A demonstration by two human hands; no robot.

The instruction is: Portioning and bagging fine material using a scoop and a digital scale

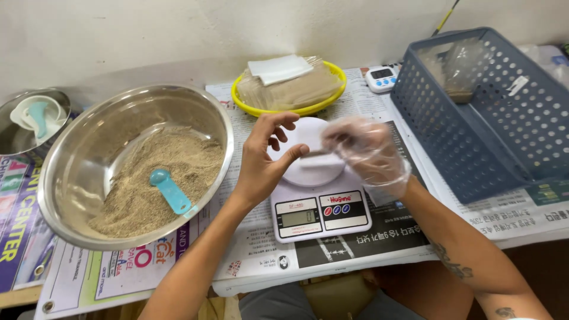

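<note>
Steel bowl (89, 160) of tan grain left, white kitchen scale (320, 204) dead centre, both hands busy over its round platform.

Bare left hand (264, 157) pinching the edge of a small clear packet (323, 155) between thumb and fingers, gloved right hand (364, 154) blurred but seemingly closed on the other end, right above the scale. Blue scoop (170, 191) lying in the grain, yellow tray (290, 89) of empty packets behind, blue basket (486, 112) off to the right. Could easily spill or throw off the reading, probably: slippery glove plus thin plastic, or a palm leaning on the platform.
</note>
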